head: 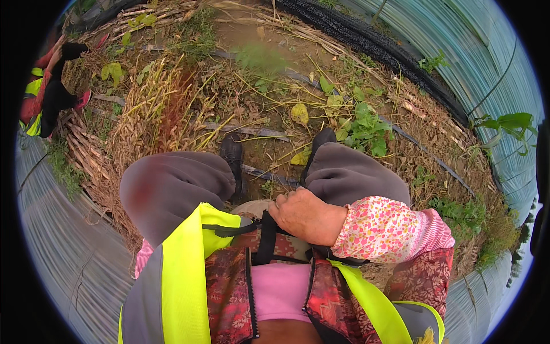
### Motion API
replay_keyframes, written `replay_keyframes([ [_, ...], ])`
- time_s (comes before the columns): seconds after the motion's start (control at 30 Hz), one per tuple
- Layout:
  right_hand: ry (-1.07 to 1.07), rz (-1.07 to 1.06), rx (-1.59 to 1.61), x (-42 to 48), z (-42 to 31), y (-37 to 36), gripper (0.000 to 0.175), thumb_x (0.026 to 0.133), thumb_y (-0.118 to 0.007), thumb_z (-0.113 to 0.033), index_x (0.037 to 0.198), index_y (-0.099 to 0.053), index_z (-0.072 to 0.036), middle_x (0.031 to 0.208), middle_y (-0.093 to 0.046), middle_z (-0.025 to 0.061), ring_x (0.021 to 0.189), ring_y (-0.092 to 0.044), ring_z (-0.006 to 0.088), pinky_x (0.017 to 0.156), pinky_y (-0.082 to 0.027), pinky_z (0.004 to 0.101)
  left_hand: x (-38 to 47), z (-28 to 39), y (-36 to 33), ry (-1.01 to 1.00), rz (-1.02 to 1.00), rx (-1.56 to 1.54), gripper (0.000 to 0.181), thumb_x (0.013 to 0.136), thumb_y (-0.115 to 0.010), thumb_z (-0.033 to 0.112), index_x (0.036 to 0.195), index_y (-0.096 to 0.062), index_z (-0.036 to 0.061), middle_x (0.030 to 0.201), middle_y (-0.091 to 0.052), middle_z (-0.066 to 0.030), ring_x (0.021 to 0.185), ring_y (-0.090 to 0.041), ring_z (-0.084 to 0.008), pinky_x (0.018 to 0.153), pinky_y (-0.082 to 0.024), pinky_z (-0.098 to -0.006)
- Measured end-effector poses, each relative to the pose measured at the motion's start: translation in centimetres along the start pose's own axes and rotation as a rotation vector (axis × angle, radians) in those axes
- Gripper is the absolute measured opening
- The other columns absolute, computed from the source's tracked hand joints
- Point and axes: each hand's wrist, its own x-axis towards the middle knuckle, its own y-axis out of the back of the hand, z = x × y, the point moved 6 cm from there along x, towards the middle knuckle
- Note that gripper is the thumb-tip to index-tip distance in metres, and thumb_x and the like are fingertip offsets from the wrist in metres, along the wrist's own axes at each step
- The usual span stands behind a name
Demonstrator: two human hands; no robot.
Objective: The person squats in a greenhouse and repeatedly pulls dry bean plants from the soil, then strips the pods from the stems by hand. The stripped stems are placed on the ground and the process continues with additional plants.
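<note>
My right hand [306, 217] is curled in front of my waist, its fingers closed at the upper end of a black strap [267, 236]. A floral sleeve cuff [373, 228] covers the wrist. Under the strap lies camouflage-patterned cloth [288, 248], and a pale rounded thing [253, 208], partly hidden, shows between my thighs. My yellow reflective vest [182, 275] hangs unfastened at the front. My left hand is out of view; only a bit of pink striped sleeve [144, 256] appears on that side. Before me are my bent knees in grey trousers [180, 182] and dark shoes [232, 161].
Dry plants with pods [139, 114] are heaped ahead to the left. Flat dark strips [425, 152] cross the weedy soil. A rolled black net [369, 41] and plastic sheeting [477, 56] border the right. Another person [47, 88] is low at far left.
</note>
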Motion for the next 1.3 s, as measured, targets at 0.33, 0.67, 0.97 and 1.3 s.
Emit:
replay_keyframes([
  [0.33, -0.094, -0.097, 0.126, 1.4, 1.3, -0.5, 0.015, 0.082, -0.065, -0.016, 0.090, -0.069, -0.004, 0.087, -0.072, 0.0120, 0.085, -0.071, 0.0296, 0.069, -0.056, 0.0399, -2.5, 3.1, 6.8, -0.186, 0.228, -0.053, 0.024, 0.094, -0.042, 0.001, 0.098, -0.065, -0.0017, 0.105, -0.067, -0.0117, 0.079, -0.066, -0.0202, 0.076, -0.055, -0.0339],
  [0.67, -0.016, -0.171, 0.034, 6.1, 3.8, -0.6, 0.035, 0.080, -0.070, -0.027, 0.099, -0.058, -0.001, 0.084, -0.067, 0.0184, 0.081, -0.068, 0.0388, 0.068, -0.054, 0.0482, -24.4, 19.4, 19.6, -1.073, 0.832, -0.554, 0.024, 0.093, -0.036, -0.006, 0.091, -0.060, -0.0041, 0.095, -0.064, -0.0100, 0.075, -0.064, -0.0135, 0.072, -0.053, -0.0277],
  [0.97, -0.181, -0.340, -0.016, 4.7, 7.6, -4.0, 0.042, 0.088, -0.066, -0.039, 0.107, -0.059, -0.002, 0.086, -0.068, 0.0197, 0.084, -0.067, 0.0397, 0.070, -0.054, 0.0492, -23.9, 34.2, 5.0, -1.383, 0.389, 0.500, 0.015, 0.087, -0.063, 0.013, 0.094, -0.056, 0.0009, 0.092, -0.064, -0.0168, 0.076, -0.065, -0.0373, 0.066, -0.052, -0.0449],
  [1.3, -0.106, -0.212, 0.085, 5.2, 8.8, -3.0, 0.034, 0.084, -0.066, -0.028, 0.104, -0.059, -0.001, 0.085, -0.069, 0.0188, 0.085, -0.068, 0.0366, 0.072, -0.055, 0.0471, -15.9, 34.0, 2.2, -1.014, 0.126, 0.801, 0.023, 0.081, -0.065, 0.013, 0.101, -0.066, 0.0017, 0.091, -0.072, -0.0180, 0.091, -0.070, -0.0344, 0.080, -0.052, -0.0475],
])
